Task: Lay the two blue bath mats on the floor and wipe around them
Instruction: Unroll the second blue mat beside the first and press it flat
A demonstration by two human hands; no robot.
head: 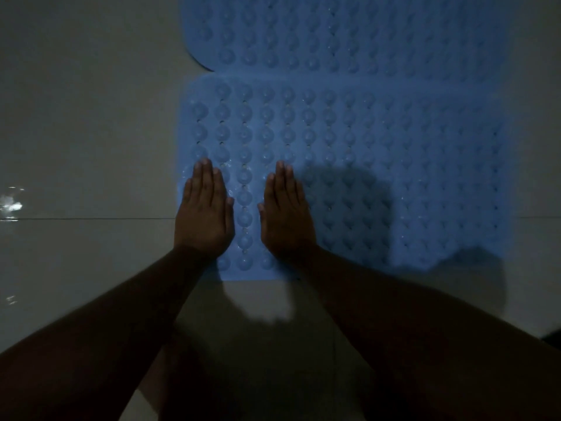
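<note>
Two blue bath mats with rows of round suction cups lie on the pale tiled floor. The near mat (379, 153) fills the middle and right of the head view. The far mat (349, 31) lies just beyond it, and their edges meet or slightly overlap. My left hand (205, 212) rests flat, palm down, on the near mat's left edge. My right hand (285, 214) lies flat beside it, a short gap apart, fingers straight and together. Neither hand holds anything.
Glossy light floor tiles (91, 117) surround the mats, with a grout line (91, 219) running across at hand level and a bright reflection (10, 205) at the far left. The scene is dim, and dark shadows cover the near floor.
</note>
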